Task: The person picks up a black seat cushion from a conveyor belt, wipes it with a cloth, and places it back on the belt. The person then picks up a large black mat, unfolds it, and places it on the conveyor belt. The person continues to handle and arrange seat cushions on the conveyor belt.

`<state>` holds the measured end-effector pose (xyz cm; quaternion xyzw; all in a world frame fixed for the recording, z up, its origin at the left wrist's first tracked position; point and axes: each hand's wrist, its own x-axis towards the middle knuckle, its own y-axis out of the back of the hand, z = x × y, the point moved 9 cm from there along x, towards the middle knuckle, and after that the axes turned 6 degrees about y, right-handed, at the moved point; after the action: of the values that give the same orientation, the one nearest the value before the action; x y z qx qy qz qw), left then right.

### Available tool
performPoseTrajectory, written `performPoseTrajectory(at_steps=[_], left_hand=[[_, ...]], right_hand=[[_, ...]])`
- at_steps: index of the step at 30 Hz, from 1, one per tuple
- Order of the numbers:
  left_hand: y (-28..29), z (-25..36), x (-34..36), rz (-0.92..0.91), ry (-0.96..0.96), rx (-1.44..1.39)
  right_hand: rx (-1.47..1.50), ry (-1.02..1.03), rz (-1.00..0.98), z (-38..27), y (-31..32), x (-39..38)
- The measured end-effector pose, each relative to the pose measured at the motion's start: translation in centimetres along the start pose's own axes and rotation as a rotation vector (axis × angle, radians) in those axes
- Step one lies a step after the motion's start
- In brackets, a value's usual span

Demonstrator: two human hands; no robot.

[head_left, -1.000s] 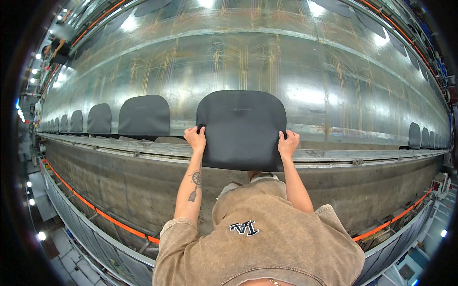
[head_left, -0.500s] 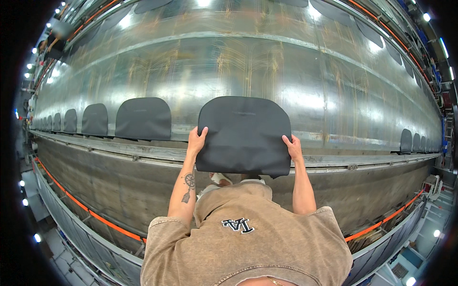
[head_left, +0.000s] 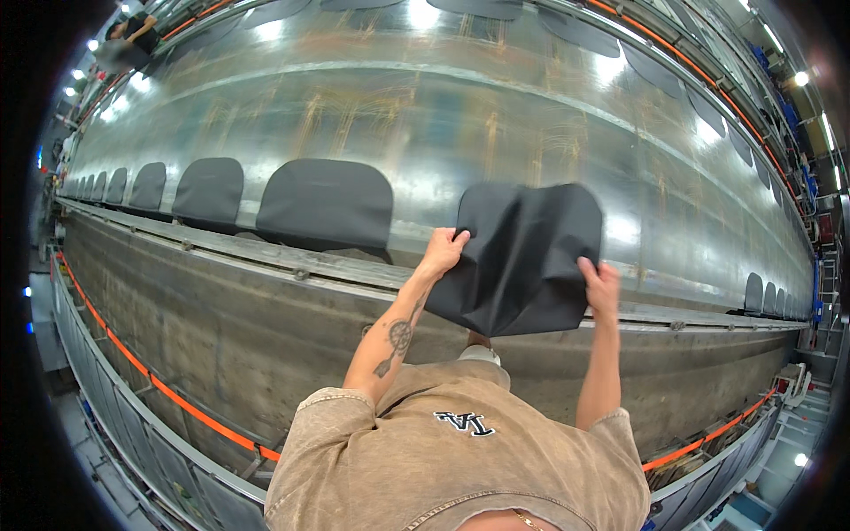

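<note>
The dark sheet (head_left: 531,252) is a bit right of the middle of the frame, over the near edge of the big shiny metal table (head_left: 505,111). I can't tell if its far end touches the metal. It looks light and thin, like soft fake leather. It bends easily: deep folds run down its middle between the hands. It should not break if it drops, but it may crease. It looks smooth, so it could slip a little. The best places to hold it are the two side edges, well apart, with a small pull outward to make it flat.

The left hand (head_left: 445,250) has a pinching grip on the left edge, with its thumb on top. The right hand (head_left: 602,285) is a bit blurry, but its grip seems to pinch the right edge, with the thumb on top too. The other fingers are mostly hidden.

The left arm (head_left: 390,341) slants up and to the right from the bottom of the frame. The right arm (head_left: 601,367) goes almost straight up. More dark sheets (head_left: 325,202) sit in a row on the left side of the frame.
</note>
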<state>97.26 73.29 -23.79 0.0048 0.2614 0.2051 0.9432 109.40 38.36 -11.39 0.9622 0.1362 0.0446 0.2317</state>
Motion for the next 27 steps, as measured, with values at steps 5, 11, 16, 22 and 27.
performPoseTrajectory(at_steps=[5, 11, 16, 22, 27], left_hand=[[16.7, 8.2, -14.9, -0.165, -0.118, -0.230], [41.0, 0.7, -33.4, 0.261, -0.097, -0.357], [54.2, 1.8, -41.2, 0.503, -0.156, -0.144], [58.1, 4.0, -27.3, 0.338, -0.246, -0.097], [57.6, -0.2, -7.2, 0.181, -0.248, -0.051]], right_hand=[[0.293, 0.024, 0.198, -17.2, 1.8, -12.8], [0.439, -0.096, -0.243, -25.5, -16.9, -20.1], [0.565, -0.147, -0.483, -29.7, -30.9, -23.6], [0.556, -0.049, -0.187, -27.7, -36.1, -16.7], [0.448, -0.099, 0.062, -17.9, -40.4, -7.6]])
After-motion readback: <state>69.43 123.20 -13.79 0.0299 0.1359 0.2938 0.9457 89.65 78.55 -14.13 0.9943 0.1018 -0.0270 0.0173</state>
